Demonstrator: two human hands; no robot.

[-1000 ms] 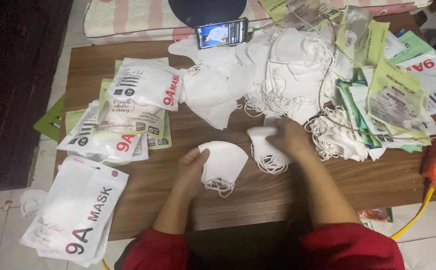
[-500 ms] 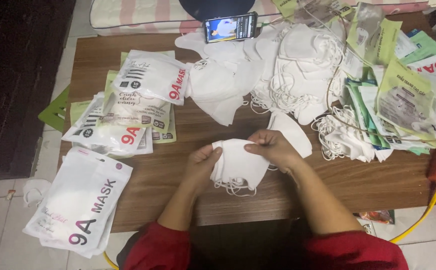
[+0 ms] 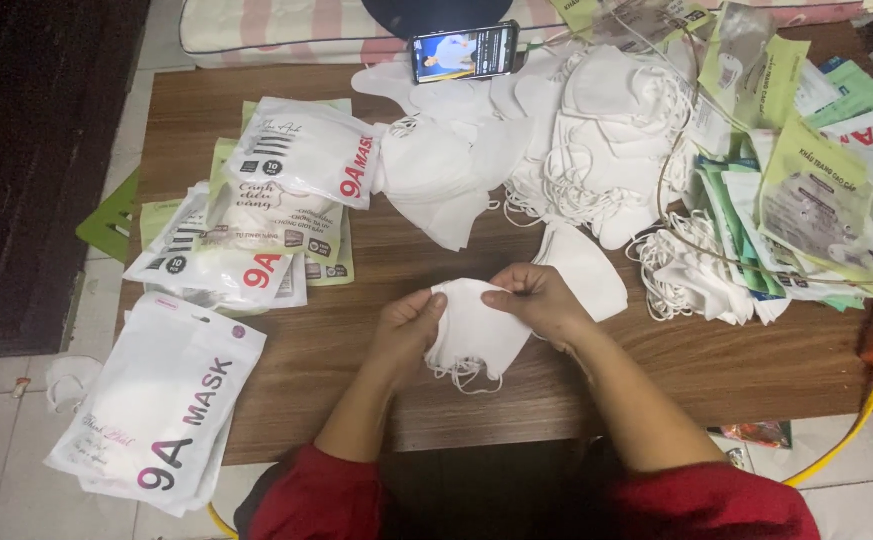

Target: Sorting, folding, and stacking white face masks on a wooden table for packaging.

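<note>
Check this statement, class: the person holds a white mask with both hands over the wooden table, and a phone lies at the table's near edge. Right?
Not quite. The head view shows the phone at the far edge of the table. Both the left hand and right hand do hold the white mask.

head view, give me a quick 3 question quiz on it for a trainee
1. True or false: both hands grip the white face mask.
2. Which lies at the far edge of the wooden table? A) a phone with a lit screen B) a pair of scissors C) a mug
3. Where is the loose white mask relative to the right hand?

Key
1. True: the left hand pinches one edge, the right hand the other.
2. A, the phone.
3. Just beyond it, flat on the table.
</note>
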